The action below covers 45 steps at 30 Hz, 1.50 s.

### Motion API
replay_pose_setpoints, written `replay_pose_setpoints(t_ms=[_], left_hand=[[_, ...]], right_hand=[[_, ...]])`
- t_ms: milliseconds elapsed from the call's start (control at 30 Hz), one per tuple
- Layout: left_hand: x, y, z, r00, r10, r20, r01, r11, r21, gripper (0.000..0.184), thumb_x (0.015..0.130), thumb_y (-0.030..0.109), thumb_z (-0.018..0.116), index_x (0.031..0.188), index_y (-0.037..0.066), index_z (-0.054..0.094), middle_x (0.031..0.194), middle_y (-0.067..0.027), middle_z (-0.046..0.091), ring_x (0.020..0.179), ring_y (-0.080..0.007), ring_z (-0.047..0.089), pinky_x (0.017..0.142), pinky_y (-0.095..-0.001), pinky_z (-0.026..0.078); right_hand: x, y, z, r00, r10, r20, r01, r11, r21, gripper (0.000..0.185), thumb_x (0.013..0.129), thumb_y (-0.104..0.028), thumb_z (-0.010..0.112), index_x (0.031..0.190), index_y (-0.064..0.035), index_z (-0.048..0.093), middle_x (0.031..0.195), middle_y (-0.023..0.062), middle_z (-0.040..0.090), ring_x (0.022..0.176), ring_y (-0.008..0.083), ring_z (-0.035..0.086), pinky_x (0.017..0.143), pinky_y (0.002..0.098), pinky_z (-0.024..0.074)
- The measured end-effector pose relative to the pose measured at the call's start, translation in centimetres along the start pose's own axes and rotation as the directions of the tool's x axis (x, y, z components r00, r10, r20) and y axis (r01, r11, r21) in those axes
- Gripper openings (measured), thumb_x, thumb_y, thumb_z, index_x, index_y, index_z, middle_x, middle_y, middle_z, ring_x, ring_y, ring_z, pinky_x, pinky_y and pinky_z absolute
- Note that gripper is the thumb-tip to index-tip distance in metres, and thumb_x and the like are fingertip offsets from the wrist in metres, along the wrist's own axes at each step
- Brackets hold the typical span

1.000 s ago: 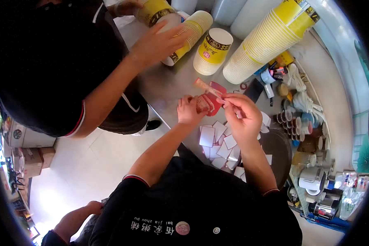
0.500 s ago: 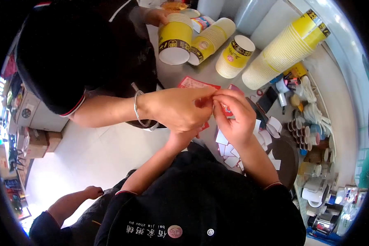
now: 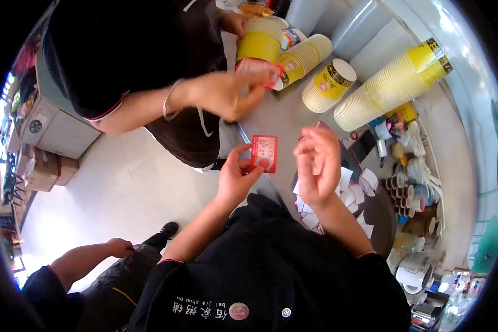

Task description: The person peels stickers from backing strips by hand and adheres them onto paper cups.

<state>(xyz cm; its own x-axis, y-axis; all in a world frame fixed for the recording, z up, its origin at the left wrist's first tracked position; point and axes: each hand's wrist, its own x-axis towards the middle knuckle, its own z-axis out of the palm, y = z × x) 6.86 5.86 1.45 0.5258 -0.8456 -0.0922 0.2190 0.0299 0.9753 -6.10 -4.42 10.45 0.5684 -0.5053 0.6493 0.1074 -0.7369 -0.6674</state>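
My left hand (image 3: 238, 176) pinches a red printed card (image 3: 264, 154) by its left edge, above the counter's front edge. To the right, my right hand (image 3: 318, 169) is raised with its fingers loosely apart and somewhat blurred; I see nothing in it. Below its wrist lies a pile of white paper pieces (image 3: 347, 197). A co-worker's hand with a bracelet (image 3: 221, 95) holds another red printed piece (image 3: 258, 69) by a stack of yellow paper cups (image 3: 256, 45), which that person's other hand (image 3: 235, 23) touches.
More stacks of yellow cups (image 3: 329, 86) stand or lie on the grey counter (image 3: 279, 119), the tallest stack (image 3: 390, 83) at right. A phone (image 3: 363, 145) and crowded small goods line the right wall. Another person's arm (image 3: 94, 257) shows at lower left.
The co-worker's braceleted hand has drawn up and away from my hands with a red piece. My hands have separated, and the red card in my left hand has come into view.
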Motion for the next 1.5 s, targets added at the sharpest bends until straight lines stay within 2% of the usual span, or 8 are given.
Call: replay_pose_setpoints(t_ms=[67, 100, 167, 300, 1233, 1300, 1367, 1500], left_hand=[[-0.6, 1.5, 0.2, 0.998, -0.055, 0.034, 0.056, 0.997, -0.048, 0.033, 0.078, 0.0, 0.064, 0.106, -0.003, 0.046, 0.081, -0.0064, 0.063, 0.071, -0.0066, 0.057, 0.06, -0.0183, 0.045], [-0.9, 1.7, 0.3, 0.998, -0.055, 0.03, 0.056, 0.997, -0.05, 0.033, 0.078, 0.0, 0.064, 0.106, -0.003, 0.046, 0.081, -0.0064, 0.063, 0.071, -0.0066, 0.057, 0.06, -0.0183, 0.045], [-1.4, 2.1, 0.5, 0.98, -0.065, 0.187, 0.096, 0.981, -0.166, 0.023, 0.08, -0.003, 0.061, 0.1, -0.002, 0.051, 0.089, -0.0078, 0.062, 0.082, -0.0104, 0.059, 0.072, -0.021, 0.047], [-2.2, 4.9, 0.7, 0.955, -0.076, 0.286, 0.122, 0.982, -0.147, 0.016, 0.08, -0.001, 0.062, 0.094, 0.0, 0.054, 0.086, -0.006, 0.061, 0.081, -0.0109, 0.059, 0.069, -0.0215, 0.046], [-3.4, 7.1, 0.7, 0.939, 0.015, 0.344, 0.11, 0.933, -0.342, 0.004, 0.086, 0.003, 0.054, 0.088, 0.0, 0.057, 0.077, -0.0103, 0.063, 0.067, -0.015, 0.061, 0.057, -0.0235, 0.046], [-3.7, 7.5, 0.8, 0.944, 0.016, 0.33, 0.101, 0.937, -0.335, 0.005, 0.086, 0.003, 0.054, 0.088, -0.001, 0.057, 0.078, -0.0101, 0.063, 0.068, -0.0147, 0.061, 0.057, -0.0236, 0.046], [-3.9, 7.6, 0.8, 0.949, 0.014, 0.315, 0.094, 0.941, -0.326, 0.005, 0.087, 0.003, 0.054, 0.088, -0.001, 0.056, 0.079, -0.01, 0.063, 0.068, -0.0145, 0.061, 0.057, -0.0236, 0.047], [-4.0, 7.3, 0.9, 0.964, 0.024, 0.266, 0.05, 0.962, -0.27, 0.007, 0.087, 0.004, 0.054, 0.089, -0.002, 0.057, 0.081, -0.0085, 0.063, 0.068, -0.0128, 0.06, 0.058, -0.0228, 0.047]], right_hand=[[-2.0, 1.0, 0.4, 0.916, 0.394, -0.072, -0.376, 0.908, 0.184, 0.027, 0.086, -0.012, 0.057, 0.109, 0.0005, 0.049, 0.108, 0.0126, 0.053, 0.078, 0.0089, 0.054, 0.063, 0.022, 0.0444], [-2.3, 1.0, 0.7, 0.917, 0.393, -0.068, -0.376, 0.908, 0.184, 0.027, 0.086, -0.012, 0.057, 0.109, 0.0005, 0.049, 0.108, 0.0126, 0.053, 0.078, 0.0089, 0.054, 0.063, 0.022, 0.0444], [-2.9, 1.0, 1.2, 0.754, 0.617, 0.226, -0.656, 0.69, 0.305, 0.024, 0.086, -0.013, 0.059, 0.105, 0.0002, 0.053, 0.096, 0.0071, 0.058, 0.069, 0.0068, 0.053, 0.059, 0.02, 0.0431], [-2.3, -0.2, 0.4, 0.631, 0.725, 0.275, -0.748, 0.476, 0.462, 0.014, 0.086, -0.017, 0.061, 0.088, -0.0035, 0.059, 0.074, -0.0001, 0.06, 0.055, 0.0022, 0.048, 0.046, 0.0168, 0.0366], [-1.5, -2.0, -0.2, 0.585, 0.742, 0.327, -0.791, 0.433, 0.432, 0.011, 0.086, -0.013, 0.06, 0.09, -0.0021, 0.059, 0.075, 0.0013, 0.06, 0.053, 0.0029, 0.045, 0.045, 0.018, 0.0342], [-1.7, -2.4, 0.3, 0.634, 0.73, 0.256, -0.738, 0.471, 0.484, 0.016, 0.082, -0.007, 0.064, 0.095, -0.0009, 0.057, 0.081, 0.0032, 0.06, 0.054, 0.0041, 0.047, 0.046, 0.019, 0.0361], [-1.4, -3.5, 0.1, 0.912, 0.409, -0.028, -0.405, 0.91, 0.093, 0.025, 0.076, -0.002, 0.068, 0.098, -0.0006, 0.055, 0.087, 0.006, 0.06, 0.057, 0.0052, 0.051, 0.047, 0.0192, 0.0383], [-0.8, -4.4, -0.6, 0.97, 0.09, 0.227, -0.107, 0.992, 0.066, 0.022, 0.074, 0.001, 0.067, 0.093, -0.0008, 0.059, 0.088, 0.0086, 0.059, 0.06, 0.0093, 0.055, 0.05, 0.0192, 0.0415]])
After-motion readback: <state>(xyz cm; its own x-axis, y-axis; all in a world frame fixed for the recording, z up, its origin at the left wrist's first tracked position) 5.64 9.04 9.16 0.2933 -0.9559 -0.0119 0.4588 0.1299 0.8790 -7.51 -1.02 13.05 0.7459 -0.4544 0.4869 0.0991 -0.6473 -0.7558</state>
